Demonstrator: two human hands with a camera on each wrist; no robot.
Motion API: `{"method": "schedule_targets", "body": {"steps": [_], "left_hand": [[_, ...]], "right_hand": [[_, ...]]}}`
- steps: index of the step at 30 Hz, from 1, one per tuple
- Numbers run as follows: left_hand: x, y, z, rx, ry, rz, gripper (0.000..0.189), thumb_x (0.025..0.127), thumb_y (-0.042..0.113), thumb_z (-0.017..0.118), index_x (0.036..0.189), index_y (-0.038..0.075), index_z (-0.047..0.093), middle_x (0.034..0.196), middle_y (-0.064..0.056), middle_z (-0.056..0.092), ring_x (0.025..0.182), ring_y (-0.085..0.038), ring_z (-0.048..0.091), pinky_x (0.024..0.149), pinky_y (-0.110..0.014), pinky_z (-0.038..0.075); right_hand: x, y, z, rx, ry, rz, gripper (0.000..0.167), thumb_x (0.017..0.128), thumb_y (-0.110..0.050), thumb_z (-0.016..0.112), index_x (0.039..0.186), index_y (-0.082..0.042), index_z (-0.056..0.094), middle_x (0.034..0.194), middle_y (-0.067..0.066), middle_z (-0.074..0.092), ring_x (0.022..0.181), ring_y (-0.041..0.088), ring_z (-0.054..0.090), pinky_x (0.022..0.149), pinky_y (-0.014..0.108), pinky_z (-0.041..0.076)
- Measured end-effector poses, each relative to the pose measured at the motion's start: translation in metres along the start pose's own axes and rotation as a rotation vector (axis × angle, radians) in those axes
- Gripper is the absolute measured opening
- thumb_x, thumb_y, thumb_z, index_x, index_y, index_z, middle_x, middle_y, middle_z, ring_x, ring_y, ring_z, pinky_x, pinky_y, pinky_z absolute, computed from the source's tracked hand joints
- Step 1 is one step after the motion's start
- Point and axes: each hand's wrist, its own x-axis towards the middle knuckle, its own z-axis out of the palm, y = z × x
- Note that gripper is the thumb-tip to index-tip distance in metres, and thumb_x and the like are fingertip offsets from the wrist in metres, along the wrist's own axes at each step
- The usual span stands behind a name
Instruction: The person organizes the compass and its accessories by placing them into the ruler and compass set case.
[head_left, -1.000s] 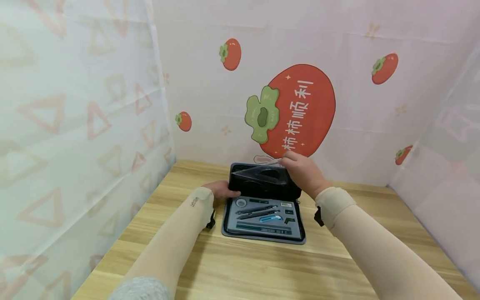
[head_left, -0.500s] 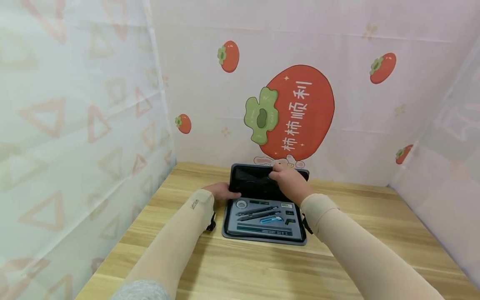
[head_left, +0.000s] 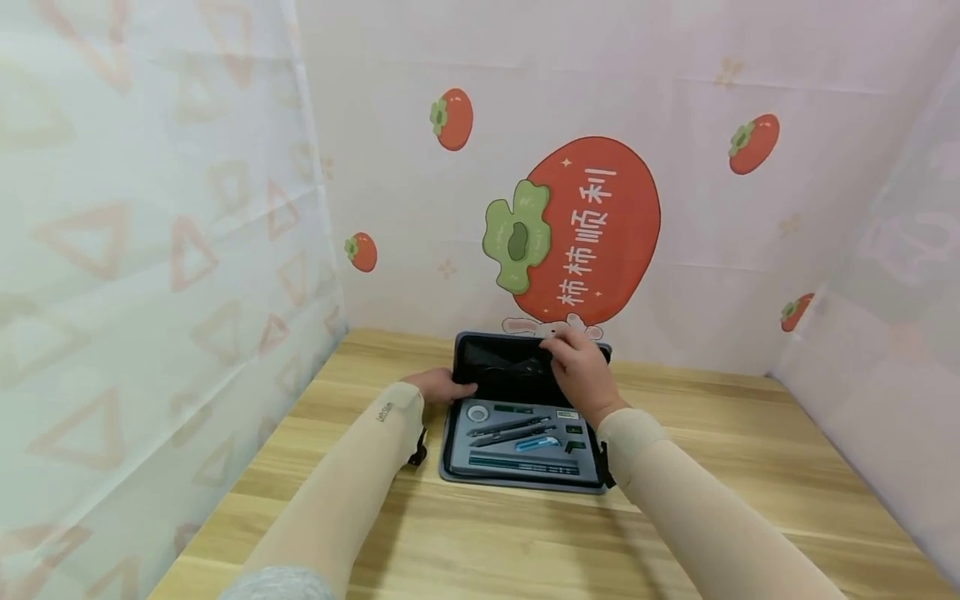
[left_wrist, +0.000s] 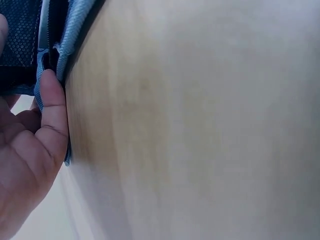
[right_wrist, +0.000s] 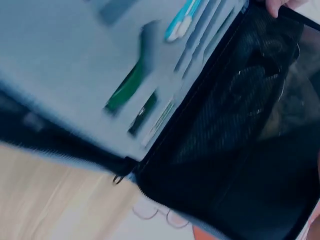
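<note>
A grey-blue zipped stationery case point(head_left: 525, 486) lies unfolded on the table, its lid raised with a black mesh pocket point(right_wrist: 215, 125) inside. My left hand point(head_left: 438, 386) grips the lid's left side, thumb on the inner face; the left wrist view shows this thumb point(left_wrist: 53, 95) against the zip edge. At the lid's upper edge, my right hand point(head_left: 581, 367) pinches a clear plastic set square point(right_wrist: 300, 97), which sits partly behind the mesh. Most of the right hand falls outside the right wrist view. The grey foam tray below holds a blue utility knife point(head_left: 537, 444) and dark pens point(head_left: 510, 432).
Also in the foam are a white tape roll point(head_left: 477, 413), dark green pencils point(head_left: 523, 464), a white eraser point(head_left: 567, 414) and small green pieces. Wood-grain table point(head_left: 480, 542) surrounds the case. A printed cloth backdrop point(head_left: 405, 183) rises close behind the lid.
The set square, earlier held up in front of the lid, has gone down into the mesh pocket. My right hand moved left and lower with it. The left hand keeps its grip.
</note>
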Motion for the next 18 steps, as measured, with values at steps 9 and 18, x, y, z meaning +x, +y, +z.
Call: {"method": "schedule_targets", "body": {"steps": [9,18], "left_hand": [[-0.025,0.009,-0.012,-0.305,-0.127,0.087,0.069,0.108,0.046,0.06,0.161,0.006,0.04,0.16,-0.022,0.05,0.146,-0.036,0.052,0.116,-0.051,0.05],[-0.063,0.025,-0.02,-0.01,0.048,0.245,0.068,0.102,0.055,0.066,0.155,0.015,0.052,0.156,-0.013,0.057,0.139,-0.036,0.06,0.112,-0.055,0.052]], "right_hand": [[-0.009,0.006,-0.032,0.077,-0.268,0.43,0.015,0.106,-0.025,0.068,0.108,-0.016,0.079,0.098,0.006,0.075,0.093,0.028,0.066,0.088,0.05,0.058],[-0.032,-0.004,-0.053,0.205,-0.438,0.571,0.018,0.107,-0.025,0.067,0.114,-0.017,0.081,0.106,0.005,0.078,0.091,0.022,0.067,0.084,0.045,0.059]]}}
